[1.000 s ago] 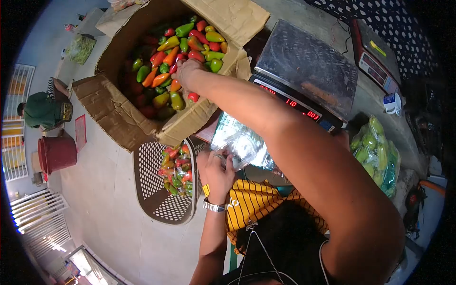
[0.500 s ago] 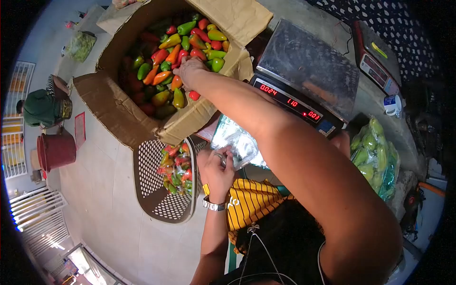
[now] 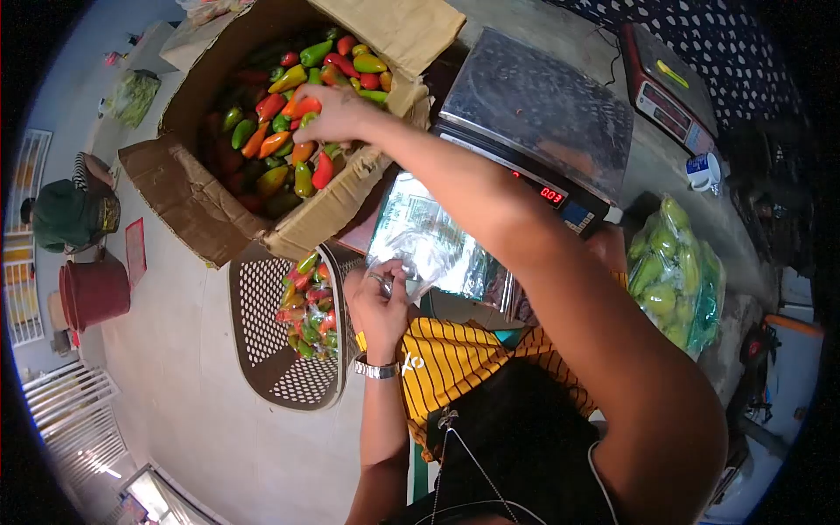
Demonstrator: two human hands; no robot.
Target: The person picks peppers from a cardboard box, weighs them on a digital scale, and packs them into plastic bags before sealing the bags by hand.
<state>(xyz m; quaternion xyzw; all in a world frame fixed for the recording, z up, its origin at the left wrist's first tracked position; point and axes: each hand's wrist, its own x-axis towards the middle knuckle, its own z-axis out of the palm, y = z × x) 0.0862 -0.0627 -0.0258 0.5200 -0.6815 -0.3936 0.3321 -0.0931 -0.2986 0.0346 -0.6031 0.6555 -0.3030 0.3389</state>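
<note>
Red, orange, yellow and green peppers (image 3: pixel 271 105) fill an open cardboard box (image 3: pixel 179 188). My right hand (image 3: pixel 332 115) reaches into the box at its near side, fingers curled round an orange-red pepper (image 3: pixel 304 107); any others under the palm are hidden. Lower down, my left hand (image 3: pixel 381 306), with a ring and a watch, pinches the edge of a clear plastic bag (image 3: pixel 404 261). That bag lies over a shiny stack of plastic bags (image 3: pixel 442 236). Below the box, a perforated basket (image 3: pixel 254 328) holds bagged peppers (image 3: pixel 311 311).
A digital scale (image 3: pixel 542 96) with a red display stands right of the box, a second scale (image 3: pixel 669 87) beyond it. Bagged green vegetables (image 3: pixel 669 271) and a white mug (image 3: pixel 703 171) are at the right. At far left are a person (image 3: pixel 70 214) and a red bucket (image 3: pixel 96 289).
My right hand has shifted among the peppers and now has an orange-red one in its fingers. My left hand stays at the plastic bag. The whole view has shifted slightly.
</note>
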